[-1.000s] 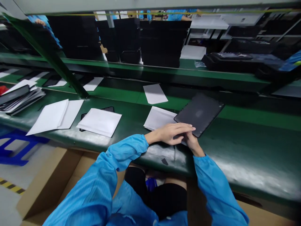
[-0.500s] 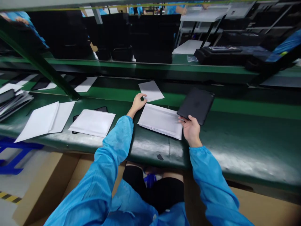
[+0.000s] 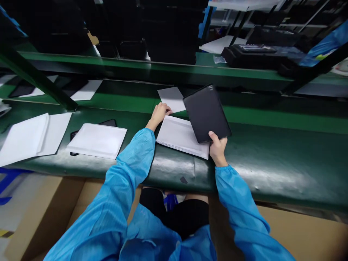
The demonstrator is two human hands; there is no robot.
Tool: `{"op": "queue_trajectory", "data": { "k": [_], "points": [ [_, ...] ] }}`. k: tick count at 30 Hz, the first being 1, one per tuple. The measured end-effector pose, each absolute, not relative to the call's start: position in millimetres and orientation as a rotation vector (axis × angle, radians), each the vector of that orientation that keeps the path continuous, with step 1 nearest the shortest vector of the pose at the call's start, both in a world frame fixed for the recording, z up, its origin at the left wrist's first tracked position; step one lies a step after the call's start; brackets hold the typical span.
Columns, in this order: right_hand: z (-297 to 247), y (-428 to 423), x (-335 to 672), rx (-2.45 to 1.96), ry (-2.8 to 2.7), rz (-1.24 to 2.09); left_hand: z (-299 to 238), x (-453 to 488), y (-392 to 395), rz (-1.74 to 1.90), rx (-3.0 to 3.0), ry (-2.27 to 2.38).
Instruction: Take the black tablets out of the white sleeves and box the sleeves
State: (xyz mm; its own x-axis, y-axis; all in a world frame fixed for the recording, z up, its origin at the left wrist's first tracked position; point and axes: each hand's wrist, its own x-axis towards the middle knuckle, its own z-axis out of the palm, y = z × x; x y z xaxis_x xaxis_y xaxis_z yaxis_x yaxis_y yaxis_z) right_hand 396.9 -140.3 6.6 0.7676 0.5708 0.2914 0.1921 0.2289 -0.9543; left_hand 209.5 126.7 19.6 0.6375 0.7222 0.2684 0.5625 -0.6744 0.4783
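In my right hand (image 3: 218, 148) is a black tablet case (image 3: 208, 114), gripped by its lower edge with my thumb on its face. It is tilted up, and small pale marks show at its top corner. Its lower part hides the right end of a stack of white envelopes (image 3: 176, 132) on the bench. My left hand (image 3: 160, 113) has its fingers curled at the lower left corner of a white sheet (image 3: 172, 98), behind that stack. The fingertips are partly hidden, but they appear closed on the corner.
To the left, another white envelope (image 3: 98, 140) lies over a black case (image 3: 108, 123), beside more white sheets (image 3: 56, 132). A green post (image 3: 35, 76) rises from the green bench (image 3: 272, 156). Below is an open cardboard box (image 3: 40, 217).
The tablet case has turned over and swung left, from beside the envelope stack to partly over it. My left hand stays at the white sheet, its fingers more curled. The view has shifted slightly.
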Motion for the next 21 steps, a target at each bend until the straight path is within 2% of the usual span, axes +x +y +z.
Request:
{"op": "queue_trajectory", "data": {
  "k": [11, 21],
  "points": [
    [7, -142, 390, -1.450, -0.721, 0.343, 17, 227, 135, 0.644, 2.535, 0.934],
    [12, -143, 386, -1.499, -0.787, 0.298, 17, 236, 142, 0.665, 2.502, 0.623]
  ]
}}
